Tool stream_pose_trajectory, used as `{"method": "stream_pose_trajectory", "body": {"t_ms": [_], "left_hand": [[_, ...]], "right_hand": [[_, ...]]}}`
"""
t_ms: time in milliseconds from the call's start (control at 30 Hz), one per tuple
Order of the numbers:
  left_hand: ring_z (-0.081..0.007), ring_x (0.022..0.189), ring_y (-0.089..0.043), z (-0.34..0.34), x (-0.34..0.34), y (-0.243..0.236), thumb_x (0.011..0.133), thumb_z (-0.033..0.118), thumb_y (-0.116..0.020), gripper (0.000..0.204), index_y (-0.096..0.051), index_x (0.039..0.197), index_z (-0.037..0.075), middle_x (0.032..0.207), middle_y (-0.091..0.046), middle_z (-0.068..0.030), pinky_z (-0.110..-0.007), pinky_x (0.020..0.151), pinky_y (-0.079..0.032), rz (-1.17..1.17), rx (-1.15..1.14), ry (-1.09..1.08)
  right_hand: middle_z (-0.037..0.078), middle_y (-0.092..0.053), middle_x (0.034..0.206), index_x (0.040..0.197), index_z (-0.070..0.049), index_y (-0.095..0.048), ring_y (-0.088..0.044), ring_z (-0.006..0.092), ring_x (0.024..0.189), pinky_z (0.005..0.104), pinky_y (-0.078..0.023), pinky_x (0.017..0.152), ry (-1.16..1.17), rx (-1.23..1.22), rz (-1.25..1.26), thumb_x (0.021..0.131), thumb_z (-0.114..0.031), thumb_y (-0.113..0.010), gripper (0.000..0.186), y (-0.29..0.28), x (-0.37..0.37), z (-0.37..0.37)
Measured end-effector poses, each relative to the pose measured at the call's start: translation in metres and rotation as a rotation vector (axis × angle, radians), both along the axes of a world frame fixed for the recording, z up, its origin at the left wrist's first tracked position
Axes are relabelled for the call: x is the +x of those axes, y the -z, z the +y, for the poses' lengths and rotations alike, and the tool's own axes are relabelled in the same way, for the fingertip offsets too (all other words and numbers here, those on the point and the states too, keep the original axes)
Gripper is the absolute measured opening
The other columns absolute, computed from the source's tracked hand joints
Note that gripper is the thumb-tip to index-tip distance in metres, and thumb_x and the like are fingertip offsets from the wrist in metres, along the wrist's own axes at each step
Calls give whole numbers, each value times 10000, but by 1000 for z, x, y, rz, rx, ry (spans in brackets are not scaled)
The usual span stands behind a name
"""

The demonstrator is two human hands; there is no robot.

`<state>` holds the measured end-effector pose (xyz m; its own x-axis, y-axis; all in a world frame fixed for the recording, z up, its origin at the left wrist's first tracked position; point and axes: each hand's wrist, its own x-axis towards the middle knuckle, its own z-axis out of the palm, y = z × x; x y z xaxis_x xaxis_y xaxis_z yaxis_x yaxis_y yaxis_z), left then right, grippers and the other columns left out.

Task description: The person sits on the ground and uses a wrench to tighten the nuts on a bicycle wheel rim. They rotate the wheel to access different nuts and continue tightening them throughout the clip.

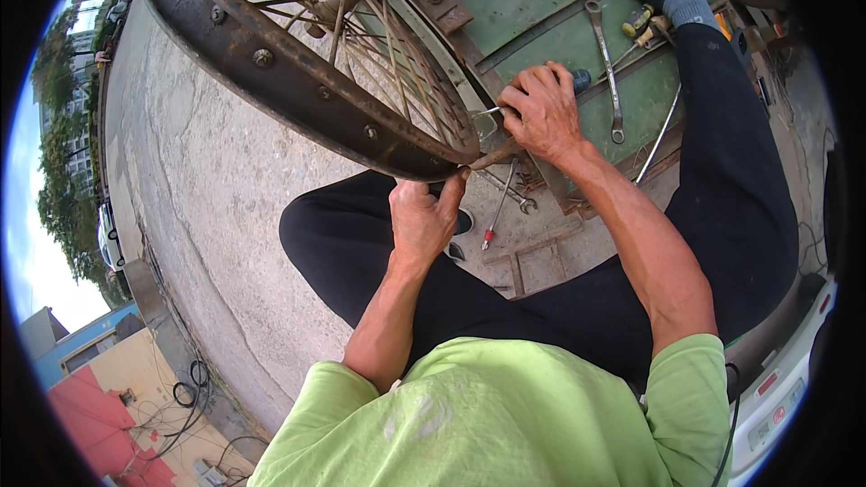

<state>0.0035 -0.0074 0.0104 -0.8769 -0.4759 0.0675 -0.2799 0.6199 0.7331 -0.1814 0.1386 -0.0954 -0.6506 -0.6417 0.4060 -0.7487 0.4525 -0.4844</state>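
A rusty spoked wheel (293, 81) with no tyre stands tilted at upper left, bolt heads dotted along its rim. My left hand (420, 224) is closed on the rim's near lower end, thumb up against its edge. Fingers of my right hand (548, 113) wrap round a screwdriver (582, 81); its teal handle end pokes out behind the hand, and a thin metal shaft points left toward the spokes. Just under that hand, a brown rusty pointed piece (496, 156) meets the rim's end. What the tip touches is hard to make out.
A green metal panel (541, 9) carries a long wrench (606, 72) and yellow-handled tools (639, 25). On the ground lie an open-ended wrench (526, 205), a red-tipped tool (488, 237) and a rusty frame (532, 245). A white vehicle (783, 397) is at lower right.
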Motion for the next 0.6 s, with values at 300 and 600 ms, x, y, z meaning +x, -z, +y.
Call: {"method": "stream_pose_trajectory", "body": {"t_ms": [300,600], "left_hand": [[-132,626,-645,10,-1,-26,934,163,-841,260,-740,1084,-24,709,-706,-60,-313,602,-512,4,5,-44],[-89,611,-618,7,0,-22,966,63,-799,143,-744,1078,-8,768,-726,-47,-272,586,-496,132,12,-16]], "right_hand": [[39,-648,1006,928,-135,-750,-609,278,1130,564,-363,1158,-2,10,-13,780,-167,-780,155,2,-1,2],[38,-646,991,922,-143,-744,-611,256,1111,560,-360,1154,2,0,2,785,-157,-781,142,0,0,1]]}}
